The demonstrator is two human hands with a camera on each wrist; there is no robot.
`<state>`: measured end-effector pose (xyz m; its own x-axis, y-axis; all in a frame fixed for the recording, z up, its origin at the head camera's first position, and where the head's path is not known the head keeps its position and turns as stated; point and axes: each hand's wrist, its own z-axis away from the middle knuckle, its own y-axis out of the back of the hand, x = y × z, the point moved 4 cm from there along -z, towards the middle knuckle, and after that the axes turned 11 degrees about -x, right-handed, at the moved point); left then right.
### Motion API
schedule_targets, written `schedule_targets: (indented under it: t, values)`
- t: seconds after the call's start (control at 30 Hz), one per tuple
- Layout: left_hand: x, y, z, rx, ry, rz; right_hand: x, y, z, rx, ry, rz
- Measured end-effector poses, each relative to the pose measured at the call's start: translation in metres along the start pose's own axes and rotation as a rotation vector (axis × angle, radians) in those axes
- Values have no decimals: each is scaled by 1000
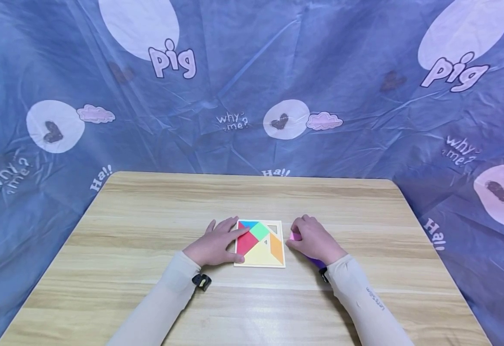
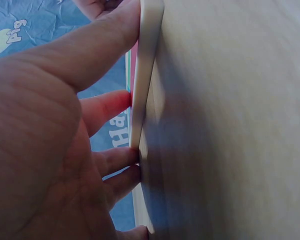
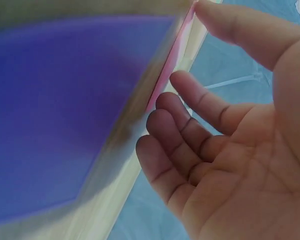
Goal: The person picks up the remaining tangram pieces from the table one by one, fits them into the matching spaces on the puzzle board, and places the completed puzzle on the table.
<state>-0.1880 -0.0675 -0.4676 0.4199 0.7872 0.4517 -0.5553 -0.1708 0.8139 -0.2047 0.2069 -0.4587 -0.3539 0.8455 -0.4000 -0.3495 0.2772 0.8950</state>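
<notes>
A square tangram tray with a pale rim lies on the table, holding red, blue, green, pale yellow and orange pieces. My left hand rests along its left side, fingers extended, one reaching over the red piece. In the left wrist view the thumb presses the tray's edge. Right of the tray, my right hand pinches a pink tangram piece between thumb and index finger. A purple piece lies beneath that hand, mostly hidden from the head view.
Two recesses show in the tray, a triangular one at the upper right and a small one beside the orange piece. The wooden table extends around it. A blue printed cloth hangs behind and at both sides.
</notes>
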Motion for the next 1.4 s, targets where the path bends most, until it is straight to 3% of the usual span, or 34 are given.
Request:
schedule_targets:
  t: [0.2,0.43,0.6,0.7,0.97,1.17,1.4]
  values:
    - [2,-2,1,1,6,5,-1,1,3,-6,39,2]
    - [5,-3,2,8,12,9,-1,4,6,-4,151,13]
    - [5,-3,2,9,14,11,1,4,6,-17,174,14]
    - [5,-3,2,10,15,9,4,5,5,-16,145,7]
    - [4,-4,1,8,18,-1,16,8,5,-33,-68,0]
    - [4,-3,1,5,22,5,16,8,5,-58,-98,-51]
    - [2,-3,0,7,15,13,15,8,6,-49,-84,-32]
